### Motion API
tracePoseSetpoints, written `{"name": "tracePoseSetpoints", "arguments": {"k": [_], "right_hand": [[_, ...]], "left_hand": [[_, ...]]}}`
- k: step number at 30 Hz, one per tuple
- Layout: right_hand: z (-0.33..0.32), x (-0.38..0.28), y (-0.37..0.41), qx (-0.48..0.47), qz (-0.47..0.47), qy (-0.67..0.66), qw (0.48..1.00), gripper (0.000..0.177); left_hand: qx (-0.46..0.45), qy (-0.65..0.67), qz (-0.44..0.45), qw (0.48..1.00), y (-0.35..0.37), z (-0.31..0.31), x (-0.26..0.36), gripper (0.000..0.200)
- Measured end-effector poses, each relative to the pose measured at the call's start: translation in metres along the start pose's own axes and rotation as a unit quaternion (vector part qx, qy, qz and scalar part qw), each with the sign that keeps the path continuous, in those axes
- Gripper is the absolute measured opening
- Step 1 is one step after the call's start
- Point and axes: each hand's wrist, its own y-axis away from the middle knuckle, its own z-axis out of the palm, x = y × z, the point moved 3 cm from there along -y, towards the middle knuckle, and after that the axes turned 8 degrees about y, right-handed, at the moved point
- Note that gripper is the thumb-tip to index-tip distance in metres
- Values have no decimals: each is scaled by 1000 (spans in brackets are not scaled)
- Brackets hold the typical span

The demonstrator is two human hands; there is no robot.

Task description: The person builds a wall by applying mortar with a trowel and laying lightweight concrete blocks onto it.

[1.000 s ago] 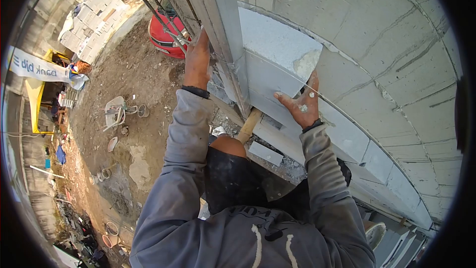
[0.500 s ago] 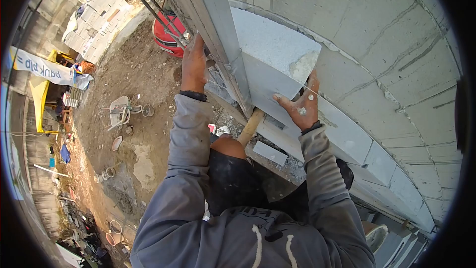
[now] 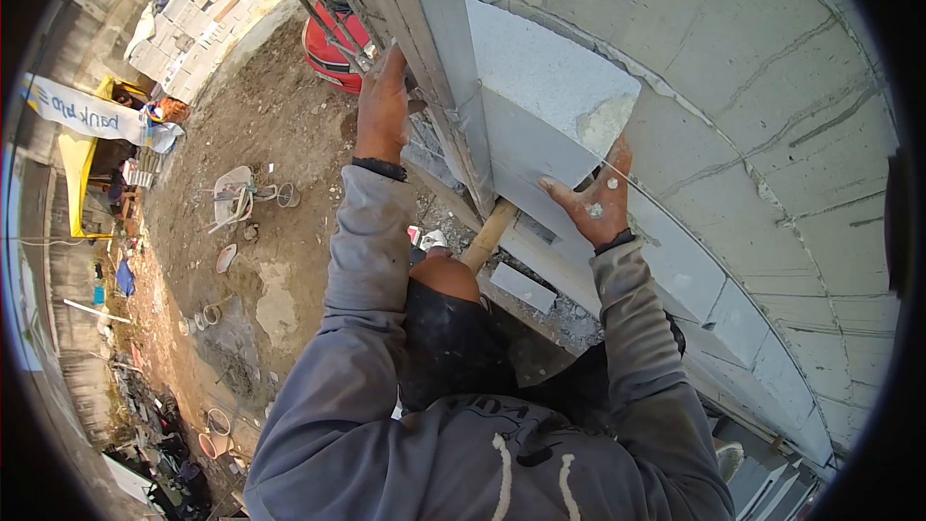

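A pale lightweight concrete block sits on the course of blocks along the wall, its inner end against a tall board. At the block's free end is my right hand, thumb spread on the near side and fingers reaching round the chipped end. Grey spots of mortar cling to this hand. My left hand grips the outer edge of the upright board, with its fingertips partly hidden. Below the board a round wooden pole sticks out near my knee.
Steel rebar rises beside the board. A large grey wall curves along the right. Far below on the dirt ground are a wheelbarrow, a red object and stacked blocks. A loose block piece lies beneath me.
The view has shifted slightly, so the block and board appear a little further right and higher. Both hands keep their places on the board and the block.
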Motion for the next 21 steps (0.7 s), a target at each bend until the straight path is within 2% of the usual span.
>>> {"name": "tracePoseSetpoints", "arguments": {"k": [2,8,11,12,14,16,17,19,21], "right_hand": [[1,7,1,-1,-28,142,989,113],[2,7,3,24,-52,148,987,109],[4,9,1,-7,-31,134,991,107],[7,13,1,-11,-46,128,991,107],[10,24,5,48,-55,142,987,101],[5,14,2,36,-68,128,989,100],[4,11,2,21,-56,115,992,99],[4,14,-1,7,-70,140,988,98],[7,21,2,0,-71,165,984,97]], "left_hand": [[3,14,-17,1000,-1,1,0,48],[9,-1,3,1000,4,5,3,46],[34,-2,8,999,3,-2,2,45],[9,-40,29,999,0,-5,-3,46],[-3,-75,62,995,1,-1,6,47],[27,-1,-34,999,10,11,21,52],[37,5,-24,999,7,8,20,52],[3,-62,52,997,5,4,20,57],[3,-62,43,997,3,1,16,58]]}}
